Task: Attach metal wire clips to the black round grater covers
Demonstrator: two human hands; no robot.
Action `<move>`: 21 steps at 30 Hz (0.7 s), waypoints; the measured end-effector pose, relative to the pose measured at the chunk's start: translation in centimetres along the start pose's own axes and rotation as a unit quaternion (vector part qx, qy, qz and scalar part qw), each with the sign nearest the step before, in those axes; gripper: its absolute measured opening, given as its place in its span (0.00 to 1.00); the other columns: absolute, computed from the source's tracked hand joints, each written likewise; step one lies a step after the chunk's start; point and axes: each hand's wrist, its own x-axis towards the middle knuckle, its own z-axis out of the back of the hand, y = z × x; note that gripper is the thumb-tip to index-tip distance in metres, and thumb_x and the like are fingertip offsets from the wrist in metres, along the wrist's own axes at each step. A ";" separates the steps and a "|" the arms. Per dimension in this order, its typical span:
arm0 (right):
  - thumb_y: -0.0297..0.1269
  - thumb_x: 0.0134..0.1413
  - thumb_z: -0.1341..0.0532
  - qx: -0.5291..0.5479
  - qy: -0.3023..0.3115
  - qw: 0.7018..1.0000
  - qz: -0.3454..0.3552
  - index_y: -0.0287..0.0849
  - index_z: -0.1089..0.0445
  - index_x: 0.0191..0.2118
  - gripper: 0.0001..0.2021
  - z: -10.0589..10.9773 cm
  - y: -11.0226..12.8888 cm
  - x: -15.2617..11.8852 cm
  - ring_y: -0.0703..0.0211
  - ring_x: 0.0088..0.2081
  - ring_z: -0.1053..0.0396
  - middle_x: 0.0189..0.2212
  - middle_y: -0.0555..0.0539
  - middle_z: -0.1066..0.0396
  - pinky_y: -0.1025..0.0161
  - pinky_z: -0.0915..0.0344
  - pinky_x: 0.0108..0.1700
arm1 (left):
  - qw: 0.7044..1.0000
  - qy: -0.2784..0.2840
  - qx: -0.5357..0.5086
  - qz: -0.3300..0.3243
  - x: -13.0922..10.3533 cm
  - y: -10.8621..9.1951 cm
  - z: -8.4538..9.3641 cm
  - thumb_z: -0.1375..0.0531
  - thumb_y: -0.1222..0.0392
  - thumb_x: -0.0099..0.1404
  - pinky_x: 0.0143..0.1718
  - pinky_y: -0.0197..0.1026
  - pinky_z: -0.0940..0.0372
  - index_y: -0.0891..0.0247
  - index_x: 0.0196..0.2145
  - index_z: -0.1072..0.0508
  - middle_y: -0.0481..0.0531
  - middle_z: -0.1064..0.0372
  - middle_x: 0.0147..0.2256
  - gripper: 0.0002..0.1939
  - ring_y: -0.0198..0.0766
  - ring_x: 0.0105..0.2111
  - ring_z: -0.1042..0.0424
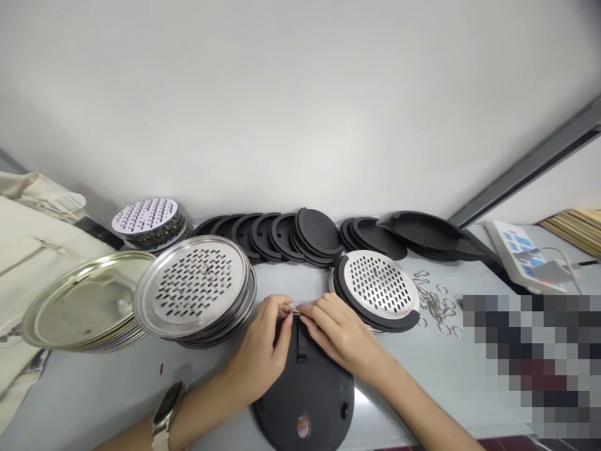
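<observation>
A round black plate (pixel 323 401) lies before me on the grey table, with a hole near its lower edge. A short black strap (pixel 302 347) runs up it to a small shiny metal ring (pixel 295 312) at the top. My left hand (pixel 263 344) pinches the ring from the left, thumb and fingers closed. From the other side, my right hand (pixel 342 329) has its fingertips closed on the same ring. The fingers partly hide the ring, so its exact fit in the strap cannot be seen.
Left stand stacks of perforated grater discs (pixel 195 288) and gold-toned metal trays (pixel 89 307). Black discs (pixel 317 232) line the wall. To the right are a grater disc in a black holder (pixel 378 285), loose rings and clips (pixel 436 304), and a white-blue box (pixel 523 257).
</observation>
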 end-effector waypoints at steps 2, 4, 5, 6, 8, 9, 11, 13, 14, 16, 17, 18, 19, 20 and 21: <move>0.31 0.68 0.51 0.004 -0.002 1.000 -0.008 0.39 0.33 0.46 0.11 0.0 0.0 -0.2 0.54 0.35 0.38 0.33 0.43 0.32 0.55 0.37 0.40 | 1.000 0.016 0.022 0.007 -0.4 0.3 0.0 0.50 0.66 0.70 0.48 0.47 0.35 0.61 0.53 0.44 0.57 0.36 0.45 0.15 0.43 0.47 0.33; 0.31 0.68 0.51 0.022 -0.008 0.999 -0.028 0.40 0.34 0.47 0.11 -0.1 0.0 -0.3 0.54 0.35 0.38 0.33 0.44 0.33 0.55 0.37 0.40 | 0.998 0.043 0.038 0.006 -0.5 0.5 0.0 0.49 0.65 0.69 0.52 0.51 0.37 0.62 0.53 0.44 0.59 0.38 0.48 0.16 0.46 0.51 0.36; 0.31 0.68 0.51 0.034 -0.014 0.999 -0.038 0.40 0.34 0.48 0.11 -0.2 -0.1 -0.4 0.54 0.36 0.38 0.33 0.44 0.33 0.55 0.36 0.40 | 0.997 0.062 0.039 0.004 -0.5 0.5 0.1 0.49 0.65 0.69 0.52 0.52 0.38 0.62 0.52 0.43 0.59 0.39 0.47 0.14 0.46 0.51 0.37; 0.31 0.68 0.51 0.048 -0.021 0.998 -0.048 0.40 0.35 0.48 0.10 -0.3 -0.1 -0.5 0.54 0.36 0.38 0.33 0.44 0.34 0.56 0.36 0.41 | 0.996 0.081 0.035 0.004 -0.4 0.4 0.1 0.50 0.65 0.70 0.52 0.53 0.38 0.62 0.50 0.42 0.58 0.39 0.46 0.12 0.46 0.50 0.37; 0.31 0.68 0.50 0.080 -0.037 0.994 -0.062 0.41 0.36 0.49 0.09 -0.5 -0.1 -0.6 0.55 0.37 0.38 0.34 0.45 0.34 0.57 0.36 0.41 | 0.993 0.112 0.020 0.007 -0.3 0.2 0.3 0.52 0.66 0.70 0.51 0.52 0.38 0.61 0.47 0.40 0.57 0.39 0.44 0.08 0.45 0.48 0.37; 0.31 0.68 0.50 0.098 -0.040 0.992 -0.069 0.42 0.36 0.49 0.09 -0.6 -0.1 -0.6 0.55 0.38 0.37 0.35 0.45 0.34 0.57 0.36 0.41 | 0.993 0.120 0.012 0.008 -0.2 0.1 0.4 0.52 0.67 0.70 0.51 0.52 0.38 0.61 0.45 0.40 0.56 0.39 0.44 0.08 0.44 0.48 0.37; 0.32 0.68 0.49 0.133 -0.032 0.987 -0.083 0.44 0.36 0.48 0.08 -0.9 -0.1 -0.5 0.56 0.39 0.36 0.36 0.46 0.34 0.58 0.35 0.42 | 0.993 0.119 0.002 0.011 -0.1 -0.1 0.5 0.52 0.67 0.70 0.51 0.51 0.38 0.61 0.45 0.40 0.55 0.39 0.44 0.07 0.44 0.47 0.37; 0.32 0.68 0.49 0.159 -0.012 0.983 -0.091 0.45 0.36 0.45 0.06 -1.0 -0.1 -0.4 0.56 0.40 0.36 0.36 0.47 0.34 0.58 0.35 0.42 | 0.994 0.105 0.000 0.012 -0.1 -0.1 0.5 0.53 0.67 0.71 0.50 0.51 0.38 0.61 0.45 0.40 0.55 0.39 0.43 0.07 0.44 0.47 0.38; 0.32 0.68 0.49 0.167 -0.004 0.981 -0.095 0.45 0.36 0.43 0.06 -1.1 -0.1 -0.3 0.56 0.40 0.35 0.35 0.47 0.34 0.58 0.35 0.43 | 0.995 0.097 -0.001 0.013 -0.1 -0.1 0.5 0.53 0.66 0.71 0.50 0.50 0.38 0.61 0.45 0.40 0.55 0.39 0.43 0.07 0.43 0.47 0.37; 0.32 0.68 0.48 0.177 0.001 0.979 -0.099 0.45 0.36 0.40 0.05 -1.1 0.0 -0.1 0.56 0.40 0.35 0.35 0.47 0.34 0.58 0.35 0.42 | 0.997 0.083 -0.002 0.011 -0.2 -0.1 0.5 0.55 0.67 0.72 0.48 0.48 0.38 0.61 0.44 0.39 0.54 0.38 0.42 0.08 0.42 0.45 0.37; 0.32 0.67 0.48 0.182 0.001 0.978 -0.101 0.45 0.36 0.40 0.05 -1.1 0.1 0.0 0.56 0.39 0.35 0.35 0.47 0.35 0.58 0.35 0.42 | 0.997 0.078 0.000 0.006 -0.2 -0.1 0.4 0.56 0.67 0.72 0.47 0.47 0.38 0.61 0.43 0.39 0.53 0.38 0.41 0.08 0.42 0.44 0.36; 0.32 0.67 0.48 0.187 0.000 0.977 -0.104 0.45 0.36 0.40 0.05 -1.0 0.1 0.0 0.56 0.39 0.35 0.34 0.47 0.35 0.58 0.35 0.42 | 0.997 0.075 0.005 -0.001 -0.2 -0.1 0.4 0.55 0.67 0.72 0.47 0.47 0.38 0.60 0.42 0.39 0.52 0.37 0.40 0.08 0.42 0.44 0.36; 0.32 0.67 0.48 0.195 -0.003 0.975 -0.106 0.45 0.36 0.40 0.05 -1.0 0.2 0.1 0.56 0.39 0.35 0.34 0.48 0.35 0.59 0.36 0.42 | 0.997 0.071 0.012 -0.009 -0.1 -0.1 0.4 0.55 0.68 0.72 0.46 0.47 0.38 0.60 0.42 0.38 0.52 0.37 0.39 0.08 0.42 0.43 0.35; 0.33 0.67 0.48 0.205 -0.005 0.973 -0.109 0.45 0.35 0.40 0.05 -0.9 0.2 0.1 0.57 0.39 0.35 0.34 0.48 0.35 0.59 0.36 0.42 | 0.997 0.066 0.020 -0.016 -0.1 -0.1 0.4 0.54 0.68 0.72 0.45 0.47 0.38 0.60 0.41 0.38 0.51 0.36 0.39 0.08 0.42 0.42 0.35; 0.33 0.67 0.47 0.218 -0.008 0.970 -0.112 0.45 0.35 0.40 0.05 -0.8 0.3 0.1 0.57 0.38 0.35 0.34 0.48 0.34 0.60 0.36 0.42 | 0.998 0.059 0.025 -0.020 0.0 -0.1 0.4 0.53 0.68 0.71 0.44 0.47 0.38 0.60 0.40 0.38 0.51 0.35 0.38 0.07 0.41 0.41 0.34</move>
